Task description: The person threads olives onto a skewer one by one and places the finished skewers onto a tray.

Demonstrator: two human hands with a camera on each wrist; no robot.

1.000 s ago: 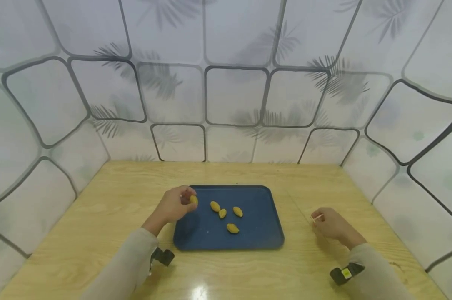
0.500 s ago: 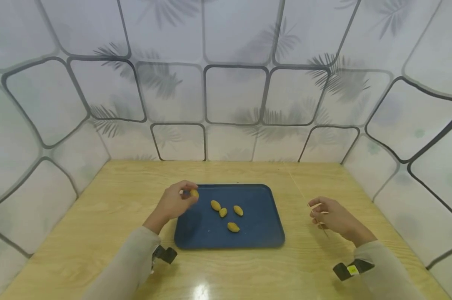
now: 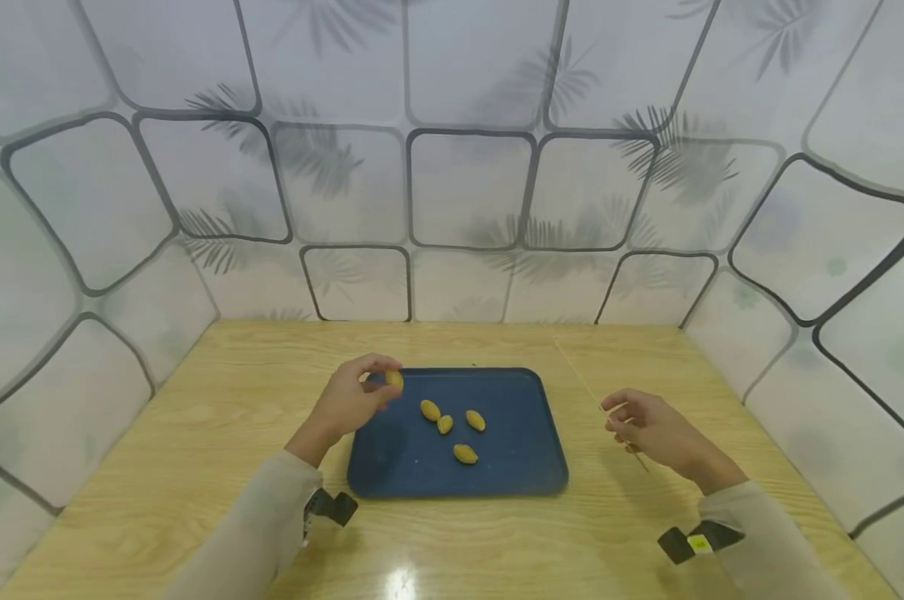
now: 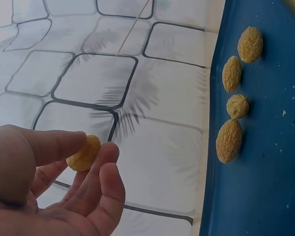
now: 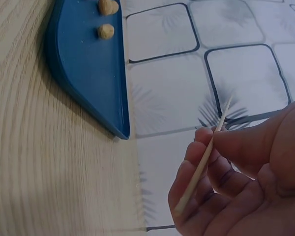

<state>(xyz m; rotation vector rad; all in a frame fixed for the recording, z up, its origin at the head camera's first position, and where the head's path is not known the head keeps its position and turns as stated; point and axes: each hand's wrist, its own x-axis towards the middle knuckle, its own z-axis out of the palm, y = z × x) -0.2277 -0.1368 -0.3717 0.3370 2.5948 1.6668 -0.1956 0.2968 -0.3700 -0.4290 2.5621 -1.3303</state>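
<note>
Between thumb and fingertips, my left hand (image 3: 345, 398) pinches a small wrinkled yellow fruit (image 4: 86, 156), raised over the back left corner of a blue tray (image 3: 522, 467). To the right of the tray, my right hand (image 3: 665, 433) pinches a thin bamboo skewer (image 5: 200, 168) with a pointed end. In the head view the skewer (image 3: 577, 372) slants away toward the wall, and its near end pokes out below the hand. Skewer and held fruit are well apart. Several like fruits (image 3: 466, 454) lie on the tray, two of them touching.
The pale wooden table (image 3: 257, 533) runs back to a patterned wall covering (image 3: 466, 192), which also closes both sides. A few light crumbs (image 4: 284, 113) are scattered on the tray. Each wrist carries a black camera mount (image 3: 332, 507).
My left hand has risen slightly and moved right with the fruit. My right hand has lifted and shifted its fingers on the skewer, whose near end now shows below the hand.
</note>
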